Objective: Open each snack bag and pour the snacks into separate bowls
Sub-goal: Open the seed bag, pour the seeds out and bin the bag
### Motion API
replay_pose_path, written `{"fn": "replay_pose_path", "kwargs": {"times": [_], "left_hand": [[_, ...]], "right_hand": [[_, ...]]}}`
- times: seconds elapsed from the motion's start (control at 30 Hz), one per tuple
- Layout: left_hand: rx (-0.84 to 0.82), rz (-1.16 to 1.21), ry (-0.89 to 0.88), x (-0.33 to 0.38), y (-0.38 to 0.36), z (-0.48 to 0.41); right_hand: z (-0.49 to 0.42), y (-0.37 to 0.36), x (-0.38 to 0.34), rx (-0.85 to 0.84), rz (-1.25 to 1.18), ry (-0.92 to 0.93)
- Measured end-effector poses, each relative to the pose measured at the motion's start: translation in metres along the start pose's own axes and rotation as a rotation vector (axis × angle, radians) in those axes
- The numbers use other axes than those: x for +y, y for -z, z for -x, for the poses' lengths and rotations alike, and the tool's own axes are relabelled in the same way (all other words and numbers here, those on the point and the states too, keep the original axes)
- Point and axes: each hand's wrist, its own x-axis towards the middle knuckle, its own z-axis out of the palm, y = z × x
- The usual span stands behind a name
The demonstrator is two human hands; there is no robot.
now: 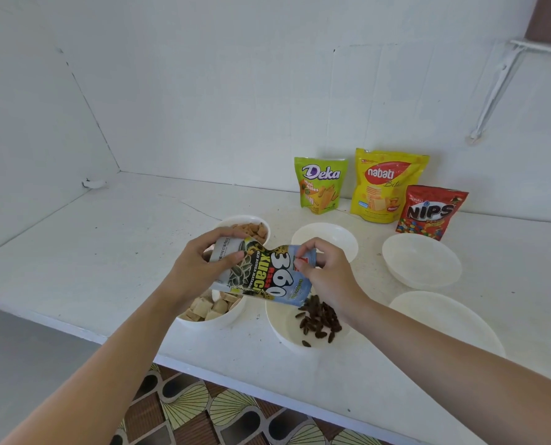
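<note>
Holding seed bag [262, 274] sideways above counter [107, 252], both forearms [113, 345] reaching in from below. Gripping bag's left end with left hand [197, 264], fingers curled round it. Pinching right-end corner between thumb and forefinger of right hand [330, 277]. Tipping dark seeds [319, 316] from bag's lower mouth into white bowl [282, 326] just beneath.

We are losing the cracker bowl [218, 321], near the front edge of the worktop [75, 268], partly behind the seed bag [261, 274]; the bag's mouth is probably hiding under the right hand [328, 277].
</note>
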Motion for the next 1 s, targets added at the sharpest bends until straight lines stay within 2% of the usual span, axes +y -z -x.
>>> {"fn": "replay_pose_path", "kwargs": {"times": [0.17, 0.47, 1.0], "left_hand": [[0.026, 0.020, -0.025, 0.009, 0.001, 0.001], [-0.005, -0.096, -0.023, 0.018, -0.005, 0.002], [-0.008, -0.116, -0.053, 0.032, -0.006, 0.002]], "right_hand": [[-0.004, -0.004, -0.003, 0.026, 0.062, 0.088], [-0.003, -0.003, 0.013, -0.013, 0.077, -0.004], [0.000, 0.000, 0.003, -0.002, 0.022, 0.009]]}}
